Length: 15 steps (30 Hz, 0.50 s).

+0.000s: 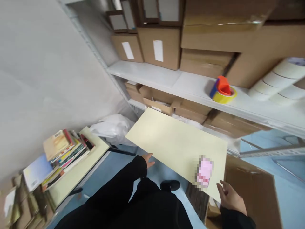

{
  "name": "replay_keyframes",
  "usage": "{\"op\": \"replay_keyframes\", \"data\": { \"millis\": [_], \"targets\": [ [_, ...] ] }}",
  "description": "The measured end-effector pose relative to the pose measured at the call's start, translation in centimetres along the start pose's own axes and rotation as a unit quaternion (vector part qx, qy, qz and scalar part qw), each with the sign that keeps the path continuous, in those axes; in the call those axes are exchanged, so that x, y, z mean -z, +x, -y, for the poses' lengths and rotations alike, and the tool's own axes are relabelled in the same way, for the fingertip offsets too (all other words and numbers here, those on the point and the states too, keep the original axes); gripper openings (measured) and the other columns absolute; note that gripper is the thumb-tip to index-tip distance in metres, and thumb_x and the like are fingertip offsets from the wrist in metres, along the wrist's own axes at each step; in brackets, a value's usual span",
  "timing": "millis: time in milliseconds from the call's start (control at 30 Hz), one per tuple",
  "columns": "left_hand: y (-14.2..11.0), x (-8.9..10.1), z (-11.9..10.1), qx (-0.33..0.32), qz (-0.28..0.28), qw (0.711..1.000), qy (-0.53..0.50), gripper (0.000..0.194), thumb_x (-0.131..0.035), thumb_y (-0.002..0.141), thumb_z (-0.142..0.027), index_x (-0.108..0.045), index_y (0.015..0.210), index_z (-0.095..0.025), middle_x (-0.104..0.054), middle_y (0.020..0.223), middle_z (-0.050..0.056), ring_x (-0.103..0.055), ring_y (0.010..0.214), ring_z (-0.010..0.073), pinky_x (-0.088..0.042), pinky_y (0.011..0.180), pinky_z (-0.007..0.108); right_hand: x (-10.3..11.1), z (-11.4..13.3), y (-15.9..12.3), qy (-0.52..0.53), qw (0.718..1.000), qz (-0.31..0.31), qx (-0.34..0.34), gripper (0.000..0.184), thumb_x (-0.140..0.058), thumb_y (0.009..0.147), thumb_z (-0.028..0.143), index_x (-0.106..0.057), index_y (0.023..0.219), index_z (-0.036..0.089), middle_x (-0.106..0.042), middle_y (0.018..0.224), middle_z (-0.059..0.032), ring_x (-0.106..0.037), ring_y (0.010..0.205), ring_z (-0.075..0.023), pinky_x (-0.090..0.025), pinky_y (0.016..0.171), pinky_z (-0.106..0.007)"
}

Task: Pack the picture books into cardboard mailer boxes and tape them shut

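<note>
A pale yellow table top point(176, 143) stands in front of me. My left hand point(148, 160) hangs just off its near left edge, fingers loosely spread and holding nothing. At the table's near right corner my right hand point(229, 196) has its fingers apart, touching or almost touching the edge, with nothing in it. A small pink object point(204, 173), blurred out, lies on the table close to my right hand. My dark sleeves and legs fill the bottom of the view.
White metal shelves point(190, 84) behind the table carry cardboard boxes point(159, 47), an orange and yellow tape dispenser point(223, 90) and white tape rolls point(281, 81). A second table point(78, 170) at left holds stacked books point(62, 149). An open carton point(252, 190) stands at right, a white bag point(114, 127) beyond.
</note>
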<state>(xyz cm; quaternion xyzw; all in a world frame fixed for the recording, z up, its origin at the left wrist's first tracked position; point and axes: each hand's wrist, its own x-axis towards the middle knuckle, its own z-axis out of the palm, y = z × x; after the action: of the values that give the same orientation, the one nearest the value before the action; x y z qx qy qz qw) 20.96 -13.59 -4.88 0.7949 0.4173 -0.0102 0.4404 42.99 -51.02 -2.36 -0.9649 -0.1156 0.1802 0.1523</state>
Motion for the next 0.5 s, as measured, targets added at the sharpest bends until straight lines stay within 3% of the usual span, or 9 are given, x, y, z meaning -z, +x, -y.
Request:
{"op": "replay_keyframes", "data": {
  "millis": [100,233,367,500],
  "targets": [
    [-1.0,3.3,3.5,0.014,-0.034,0.999,-0.008,0.055,-0.065,0.051,-0.036,-0.061,0.103,-0.018,-0.067,0.095,0.014,-0.06,0.092,0.0332,-0.041,0.085,0.042,-0.6,6.8,0.5,-0.021,0.997,0.014,0.078,0.042,-0.037,0.075,0.055,-0.057,0.099,0.026,-0.063,0.06,-0.0008,-0.06,0.055,-0.0207,-0.042,0.052,-0.031],
    [-2.1,8.5,8.8,0.037,-0.02,0.999,-0.011,0.058,-0.065,0.05,-0.037,-0.061,0.105,-0.018,-0.067,0.094,0.014,-0.06,0.091,0.033,-0.043,0.084,0.04,-3.8,16.4,0.3,-0.045,0.979,0.064,0.19,0.041,-0.04,0.076,0.047,-0.056,0.105,0.023,-0.064,0.064,-0.001,-0.06,0.059,-0.02,-0.042,0.054,-0.03],
    [-3.5,14.4,14.4,0.04,-0.061,0.996,-0.043,0.057,-0.064,0.055,-0.039,-0.058,0.107,-0.017,-0.067,0.093,0.012,-0.062,0.087,0.031,-0.045,0.08,0.04,-8.2,26.5,-0.8,-0.082,0.932,0.162,0.313,0.04,-0.044,0.075,0.04,-0.057,0.108,0.02,-0.066,0.068,-0.0015,-0.061,0.063,-0.0186,-0.042,0.057,-0.029],
    [-5.3,20.5,19.4,0.063,-0.154,0.982,-0.094,0.046,-0.063,0.058,-0.036,-0.059,0.102,-0.02,-0.068,0.082,0.007,-0.063,0.081,0.0272,-0.047,0.077,0.039,-12.3,38.2,-3.7,-0.087,0.871,0.187,0.446,0.039,-0.043,0.077,0.037,-0.056,0.11,0.019,-0.066,0.07,-0.0015,-0.06,0.066,-0.0172,-0.043,0.062,-0.027]
  ]
}}
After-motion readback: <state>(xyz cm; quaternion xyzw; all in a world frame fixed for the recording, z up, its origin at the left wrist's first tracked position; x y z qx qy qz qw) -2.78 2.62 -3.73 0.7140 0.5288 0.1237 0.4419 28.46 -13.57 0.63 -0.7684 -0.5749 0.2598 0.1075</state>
